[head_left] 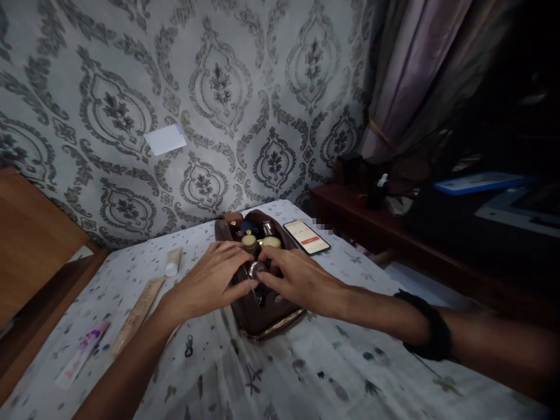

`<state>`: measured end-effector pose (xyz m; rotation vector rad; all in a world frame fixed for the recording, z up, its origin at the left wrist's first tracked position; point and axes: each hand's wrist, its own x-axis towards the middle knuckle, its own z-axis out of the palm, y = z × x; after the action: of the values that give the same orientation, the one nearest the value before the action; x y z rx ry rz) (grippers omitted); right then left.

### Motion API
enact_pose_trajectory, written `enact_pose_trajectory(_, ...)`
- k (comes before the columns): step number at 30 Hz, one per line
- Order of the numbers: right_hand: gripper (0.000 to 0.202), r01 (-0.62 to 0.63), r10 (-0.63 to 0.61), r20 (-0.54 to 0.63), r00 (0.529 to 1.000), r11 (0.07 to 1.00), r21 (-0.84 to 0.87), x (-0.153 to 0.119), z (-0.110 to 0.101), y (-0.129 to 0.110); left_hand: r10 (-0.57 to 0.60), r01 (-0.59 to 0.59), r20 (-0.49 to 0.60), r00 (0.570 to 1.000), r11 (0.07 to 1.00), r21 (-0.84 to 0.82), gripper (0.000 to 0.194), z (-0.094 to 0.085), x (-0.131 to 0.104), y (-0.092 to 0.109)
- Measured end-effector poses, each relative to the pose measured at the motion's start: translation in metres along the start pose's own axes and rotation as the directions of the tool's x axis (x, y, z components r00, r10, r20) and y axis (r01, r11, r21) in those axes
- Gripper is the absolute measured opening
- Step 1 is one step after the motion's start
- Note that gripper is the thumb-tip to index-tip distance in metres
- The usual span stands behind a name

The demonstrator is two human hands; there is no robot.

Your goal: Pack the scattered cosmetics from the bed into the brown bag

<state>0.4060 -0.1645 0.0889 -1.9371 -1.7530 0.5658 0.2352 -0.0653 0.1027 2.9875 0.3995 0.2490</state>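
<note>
A brown zippered bag [271,318] lies open on the patterned sheet, with several small containers inside, among them two with yellowish lids [271,242]. Over its middle, my right hand [301,280] pinches a small round silvery item [256,269] between thumb and finger. My left hand [214,277] reaches over the bag's left side, fingers apart, its thumb tip close beside the round item. Whether the left thumb touches the item is hard to tell.
Left of the bag lie a small cream tube [174,261], a long beige tube [137,315] and a pink-white tube [84,354]. A lit phone [307,236] rests right of the bag. Wooden furniture [35,239] stands left, a dark red table [350,207] right.
</note>
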Motion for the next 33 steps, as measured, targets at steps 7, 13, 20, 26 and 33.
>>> enact_pose_trajectory(7,0.013,-0.004,0.005,-0.025,1.000,0.999,0.048,0.004,0.011,0.008,0.020,-0.020,-0.005,1.000,1.000,0.019,0.029,0.000,0.002,0.001)
enact_pose_trajectory(13,0.015,-0.001,-0.004,-0.030,1.000,0.983,-0.186,0.010,0.008,-0.001,-0.005,-0.001,-0.087,0.996,0.998,-0.066,0.024,0.007,-0.004,-0.003)
enact_pose_trajectory(20,0.028,0.061,-0.041,0.058,0.997,0.910,-0.410,0.017,0.007,-0.017,-0.011,-0.026,-0.185,0.983,0.980,-0.199,0.027,0.022,-0.014,-0.010)
enact_pose_trajectory(26,0.024,0.100,-0.063,0.101,0.993,0.901,-0.423,0.015,-0.002,-0.023,-0.032,-0.012,-0.180,0.983,0.971,-0.238,0.048,0.025,-0.020,-0.015)
enact_pose_trajectory(33,0.023,0.124,-0.157,-0.130,0.979,0.965,-0.233,-0.005,-0.003,-0.004,-0.222,0.156,-0.248,0.943,0.953,-0.261,0.046,0.021,-0.041,-0.011)
